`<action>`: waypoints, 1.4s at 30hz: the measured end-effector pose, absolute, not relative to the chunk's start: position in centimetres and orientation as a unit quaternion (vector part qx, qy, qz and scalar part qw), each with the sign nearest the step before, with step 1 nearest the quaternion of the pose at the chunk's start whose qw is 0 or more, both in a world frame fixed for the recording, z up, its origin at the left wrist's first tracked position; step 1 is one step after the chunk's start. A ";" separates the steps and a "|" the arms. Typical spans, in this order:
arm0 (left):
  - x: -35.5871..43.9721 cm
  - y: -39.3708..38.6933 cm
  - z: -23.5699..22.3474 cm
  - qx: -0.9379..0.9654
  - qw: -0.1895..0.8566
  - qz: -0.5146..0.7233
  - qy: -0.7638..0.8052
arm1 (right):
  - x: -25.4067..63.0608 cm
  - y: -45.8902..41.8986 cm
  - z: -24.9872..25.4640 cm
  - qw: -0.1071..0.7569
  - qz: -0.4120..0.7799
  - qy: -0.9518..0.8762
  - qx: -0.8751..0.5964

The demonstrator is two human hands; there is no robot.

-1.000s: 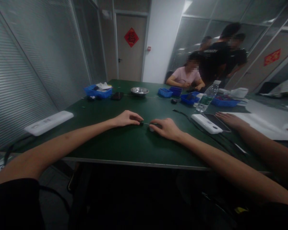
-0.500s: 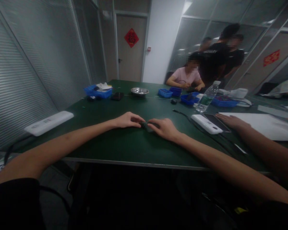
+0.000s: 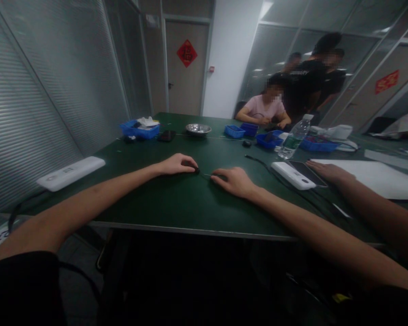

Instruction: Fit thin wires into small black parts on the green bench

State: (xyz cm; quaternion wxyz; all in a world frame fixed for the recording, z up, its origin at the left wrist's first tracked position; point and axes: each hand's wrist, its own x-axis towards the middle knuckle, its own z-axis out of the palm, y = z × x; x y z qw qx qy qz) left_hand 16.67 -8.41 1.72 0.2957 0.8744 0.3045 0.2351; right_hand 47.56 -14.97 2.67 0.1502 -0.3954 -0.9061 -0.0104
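Both my arms stretch out over a dark green table (image 3: 177,203). My left hand (image 3: 177,164) rests on the tabletop with its fingers curled, pinching a small dark piece (image 3: 196,170). A thin wire (image 3: 206,174) runs from that piece toward my right hand (image 3: 234,181), which lies palm down a short gap to the right, fingers closed over something small that I cannot make out.
A white power strip (image 3: 70,173) lies at the left edge. Blue bins (image 3: 138,130), a steel bowl (image 3: 197,129) and a water bottle (image 3: 294,137) stand farther back. Beside me a co-worker's hand (image 3: 329,172) rests by a phone on a white box (image 3: 294,174). Other people sit and stand at the far end.
My hands met half a second ago, fingertips nearly touching. Now they have drawn apart again, with the thin wire showing between them.
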 end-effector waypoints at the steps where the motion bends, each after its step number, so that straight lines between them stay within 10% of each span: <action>1: 15.8 -7.6 1.6 0.865 0.290 0.242 0.330 | 47.7 -14.9 2.7 0.149 -0.010 -0.904 -0.400; 16: -0.7 -1.0 0.5 0.681 0.008 0.307 0.665 | 47.9 -14.6 2.5 0.143 -0.014 -0.909 -0.392; 42: 6.0 -3.2 2.1 0.691 0.254 0.325 0.594 | 48.0 -14.7 2.6 0.139 -0.008 -0.911 -0.389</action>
